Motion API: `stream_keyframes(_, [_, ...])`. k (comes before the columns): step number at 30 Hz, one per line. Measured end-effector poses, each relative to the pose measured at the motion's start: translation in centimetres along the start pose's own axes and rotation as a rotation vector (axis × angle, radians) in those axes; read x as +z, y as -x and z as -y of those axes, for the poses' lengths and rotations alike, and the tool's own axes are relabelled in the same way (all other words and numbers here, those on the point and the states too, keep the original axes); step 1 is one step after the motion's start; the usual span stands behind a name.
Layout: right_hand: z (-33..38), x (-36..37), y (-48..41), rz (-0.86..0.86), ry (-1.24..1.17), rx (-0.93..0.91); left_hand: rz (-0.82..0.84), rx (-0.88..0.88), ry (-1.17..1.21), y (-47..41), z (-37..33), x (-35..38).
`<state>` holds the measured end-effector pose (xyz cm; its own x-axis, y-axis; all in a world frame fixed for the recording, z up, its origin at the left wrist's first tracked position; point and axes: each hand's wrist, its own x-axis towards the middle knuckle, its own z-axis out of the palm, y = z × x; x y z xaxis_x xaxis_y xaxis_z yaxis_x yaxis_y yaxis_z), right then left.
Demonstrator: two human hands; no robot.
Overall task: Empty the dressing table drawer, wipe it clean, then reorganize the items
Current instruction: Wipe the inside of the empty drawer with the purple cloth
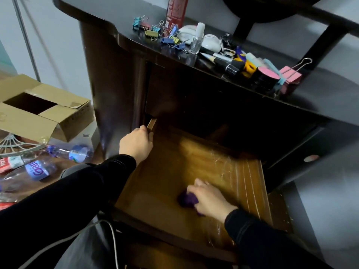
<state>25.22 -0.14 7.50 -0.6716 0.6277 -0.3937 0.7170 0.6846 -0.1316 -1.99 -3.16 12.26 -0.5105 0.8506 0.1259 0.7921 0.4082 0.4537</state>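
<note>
The wooden drawer [171, 160] of the dark dressing table [320, 94] is pulled out, and its brown floor holds no items. My right hand [210, 198] grips a crumpled purple cloth [186, 199] and presses it on the drawer floor near the front. My left hand [137, 143] curls its fingers over the drawer's left side wall near the back. On the tabletop lie the taken-out items: coloured binder clips [165, 33], a small clear bottle [196, 40], white cases [211, 42], pens, dark cosmetics [233, 66] and a large pink clip [291, 76].
An open cardboard box [38, 111] stands on the floor at the left, with several plastic bottles [77, 152] lying beside it. A red can [176, 10] stands at the tabletop's back. A white cable [114, 245] hangs in front of the drawer.
</note>
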Motion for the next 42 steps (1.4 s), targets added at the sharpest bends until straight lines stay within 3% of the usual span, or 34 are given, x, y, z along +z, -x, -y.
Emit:
stream_keyframes(5, [-0.8, 0.7, 0.8, 0.016, -0.006, -0.058, -0.007, -0.002, -0.001, -0.1, 0.1, 0.2])
stream_keyframes(12, [-7.3, -3.5, -9.7, -0.331, -0.030, 0.265, -0.036, -0.001, 0.002, -0.8, 0.6, 1.2])
stream_keyframes(18, [-9.5, -3.8, -14.1, -0.368, 0.009, 0.425, -0.035, -0.006, -0.029, -1.2, 0.6, 1.4])
stream_keyframes(23, [-7.5, -3.8, -11.2, -0.327, -0.024, 0.295, -0.025, -0.013, -0.019, -1.2, 0.5, 1.2])
stream_keyframes(30, [-1.0, 0.5, -0.8, -0.026, -0.019, 0.062, -0.017, 0.007, -0.003, -0.2, 0.3, 0.5])
stream_keyframes(35, [-1.1, 1.2, 1.5, 0.089, -0.037, -0.036, -0.022, 0.014, -0.005, 0.2, 0.1, 0.1])
stream_keyframes(37, [-2.1, 0.4, 0.0, 0.045, -0.057, -0.017, -0.029, 0.020, -0.004, 0.0, 0.2, 0.2])
stream_keyframes(42, [-6.1, -2.1, -6.5, -0.247, -0.110, 0.183, -0.054, 0.022, -0.016, -0.7, 0.7, 1.1])
